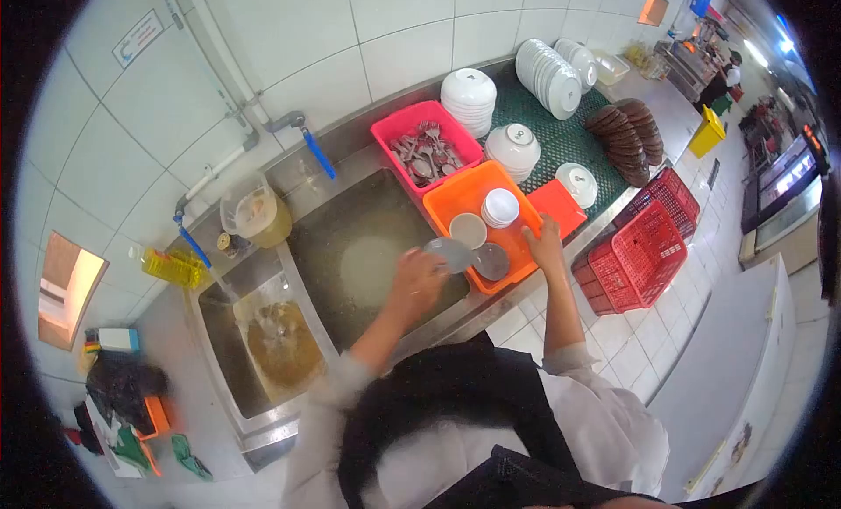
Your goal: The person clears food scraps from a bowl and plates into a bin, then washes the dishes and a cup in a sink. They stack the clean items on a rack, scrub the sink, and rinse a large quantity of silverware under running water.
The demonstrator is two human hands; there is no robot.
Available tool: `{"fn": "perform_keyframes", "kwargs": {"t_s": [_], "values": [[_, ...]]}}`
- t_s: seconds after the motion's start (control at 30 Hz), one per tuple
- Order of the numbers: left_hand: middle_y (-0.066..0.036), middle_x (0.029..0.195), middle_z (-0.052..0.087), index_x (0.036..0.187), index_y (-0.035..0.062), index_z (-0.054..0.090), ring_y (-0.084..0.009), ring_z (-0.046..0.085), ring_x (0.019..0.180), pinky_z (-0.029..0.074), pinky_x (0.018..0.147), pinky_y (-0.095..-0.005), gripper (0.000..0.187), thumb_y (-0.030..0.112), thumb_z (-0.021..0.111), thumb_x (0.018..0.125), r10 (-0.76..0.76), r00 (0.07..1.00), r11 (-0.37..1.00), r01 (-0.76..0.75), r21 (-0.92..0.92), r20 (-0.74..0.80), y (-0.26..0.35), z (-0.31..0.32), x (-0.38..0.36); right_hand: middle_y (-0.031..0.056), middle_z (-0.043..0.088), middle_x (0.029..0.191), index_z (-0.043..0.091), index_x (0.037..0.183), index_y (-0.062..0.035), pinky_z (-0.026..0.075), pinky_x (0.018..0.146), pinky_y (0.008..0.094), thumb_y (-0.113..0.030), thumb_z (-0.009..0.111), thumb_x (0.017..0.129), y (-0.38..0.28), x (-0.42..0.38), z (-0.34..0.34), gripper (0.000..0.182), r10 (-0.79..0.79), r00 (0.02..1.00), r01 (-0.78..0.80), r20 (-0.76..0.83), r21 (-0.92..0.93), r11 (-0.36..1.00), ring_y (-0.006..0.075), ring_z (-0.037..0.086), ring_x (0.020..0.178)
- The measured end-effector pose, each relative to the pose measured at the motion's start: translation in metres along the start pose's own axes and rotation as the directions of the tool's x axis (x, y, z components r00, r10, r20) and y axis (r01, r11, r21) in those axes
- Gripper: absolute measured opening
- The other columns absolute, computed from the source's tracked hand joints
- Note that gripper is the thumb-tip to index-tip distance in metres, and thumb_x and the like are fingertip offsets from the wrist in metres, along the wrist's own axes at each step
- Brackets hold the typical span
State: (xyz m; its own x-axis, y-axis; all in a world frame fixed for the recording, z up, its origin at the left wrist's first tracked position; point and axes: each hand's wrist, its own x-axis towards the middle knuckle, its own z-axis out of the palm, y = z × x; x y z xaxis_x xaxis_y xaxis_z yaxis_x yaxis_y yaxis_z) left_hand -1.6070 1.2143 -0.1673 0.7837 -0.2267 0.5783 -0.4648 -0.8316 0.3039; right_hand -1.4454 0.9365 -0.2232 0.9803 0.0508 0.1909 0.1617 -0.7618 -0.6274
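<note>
My left hand (418,279) is closed on the rim of a small grey dish (449,256), between the water-filled sink basin and the orange tub (445,195). At the tub's right side, my right hand (545,240) rests with its fingers on the rim. Inside the tub stand white bowls (500,208), a beige bowl (468,231) and a dark grey dish (492,262). Behind it, a pink tub (383,133) holds spoons and forks. Cloudy water fills the large basin (333,246) on the left.
A tap runs into the smaller sink (229,338). White bowl stacks (469,93) and brown dishes (624,134) stand on a green mat (543,141). Red crates (632,262) are on the floor at right. A person (731,74) is far off at upper right.
</note>
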Motion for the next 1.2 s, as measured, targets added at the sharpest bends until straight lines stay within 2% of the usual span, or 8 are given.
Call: {"fn": "perform_keyframes", "kwargs": {"t_s": [0.13,0.27,0.47,0.53,0.67,0.77,0.83,1.2], "values": [[-0.002,0.099,0.06,0.089,0.0113,0.065,-0.0195,0.057,0.101,0.037,0.094,-0.0485,0.013,0.017,0.055,0.082,0.157,0.886,0.979,-0.197,0.048,0.437,0.024,0.067,0.042,0.0203,0.052,0.112,0.051,0.119,-0.0007,0.047,0.081,0.0394,-0.019,0.068,0.082,0.02,-0.016,-0.018,0.045,-0.257,0.943,0.245,-0.212,-0.082,0.966,0.0292,0.055,0.091],[-0.004,0.114,0.058,0.099,0.0106,0.066,-0.021,0.048,0.119,0.032,0.099,-0.0551,0.022,0.022,0.054,0.085,0.083,0.818,0.952,-0.234,0.198,0.569,0.027,0.103,0.033,0.0149,0.054,0.105,0.053,0.117,-0.0035,0.048,0.074,0.0318,-0.013,0.065,0.083,0.016,-0.042,-0.038,0.037,-0.022,0.998,0.032,-0.063,0.167,0.985,0.0198,0.054,0.085],[-0.01,0.138,0.043,0.126,0.0109,0.053,-0.0276,0.033,0.133,0.025,0.101,-0.0636,0.045,0.03,0.054,0.086,-0.225,0.935,0.973,0.203,0.107,0.276,-0.018,0.055,-0.013,0.0076,0.057,0.096,0.058,0.107,-0.0042,0.046,0.072,0.0282,-0.01,0.062,0.085,-0.046,-0.061,-0.006,0.023,-0.27,0.962,0.266,-0.038,0.345,0.9,0.0168,0.055,0.083],[-0.014,0.141,0.038,0.131,0.0092,0.047,-0.0331,0.031,0.133,0.026,0.1,-0.0629,0.055,0.034,0.058,0.083,-0.602,0.745,0.782,0.477,0.4,0.287,-0.06,0.046,-0.063,0.0095,0.057,0.097,0.058,0.106,-0.0027,0.046,0.076,0.0308,-0.012,0.062,0.085,-0.087,-0.064,0.023,0.024,-0.454,0.889,0.413,0.058,0.327,0.85,0.0193,0.056,0.087],[-0.023,0.135,0.039,0.138,0.0051,0.034,-0.0406,0.033,0.128,0.03,0.098,-0.0613,0.071,0.036,0.062,0.082,-0.881,0.366,0.153,0.82,0.552,-0.299,-0.105,-0.003,-0.173,0.0178,0.055,0.113,0.058,0.114,-0.0036,0.039,0.095,0.0432,-0.024,0.063,0.082,-0.117,-0.079,0.15,0.038,-0.373,0.771,0.201,0.517,0.359,0.912,0.034,0.052,0.105],[-0.024,0.13,0.041,0.143,0.0043,0.022,-0.0394,0.04,0.122,0.036,0.097,-0.0538,0.077,0.029,0.062,0.083,-0.983,0.082,-0.009,0.871,0.492,-0.163,-0.098,-0.04,-0.191,0.0195,0.05,0.126,0.047,0.127,0.0014,0.042,0.092,0.0383,-0.023,0.067,0.08,-0.093,-0.081,0.256,0.057,-0.139,0.664,0.141,0.735,0.06,0.988,0.0307,0.054,0.108],[-0.024,0.128,0.042,0.145,0.0045,0.018,-0.039,0.044,0.117,0.04,0.094,-0.0499,0.077,0.025,0.061,0.083,-0.989,0.032,-0.032,0.909,0.416,-0.147,-0.113,-0.029,-0.205,0.0164,0.052,0.126,0.047,0.127,0.0038,0.04,0.095,0.0388,-0.023,0.068,0.077,-0.058,-0.07,0.322,0.06,0.132,0.49,-0.535,0.862,0.178,0.826,0.0304,0.053,0.11],[-0.018,0.111,0.047,0.144,0.0045,0.02,-0.0351,0.057,0.096,0.051,0.077,-0.0441,0.072,0.019,0.059,0.085,-0.991,-0.073,-0.108,0.929,0.353,-0.11,-0.12,-0.029,-0.2,0.015,0.055,0.123,0.049,0.126,0.0029,0.041,0.093,0.0382,-0.02,0.067,0.077,0.021,-0.099,0.408,0.057,0.113,0.306,-0.419,0.945,0.027,0.907,0.0292,0.054,0.109]]}}
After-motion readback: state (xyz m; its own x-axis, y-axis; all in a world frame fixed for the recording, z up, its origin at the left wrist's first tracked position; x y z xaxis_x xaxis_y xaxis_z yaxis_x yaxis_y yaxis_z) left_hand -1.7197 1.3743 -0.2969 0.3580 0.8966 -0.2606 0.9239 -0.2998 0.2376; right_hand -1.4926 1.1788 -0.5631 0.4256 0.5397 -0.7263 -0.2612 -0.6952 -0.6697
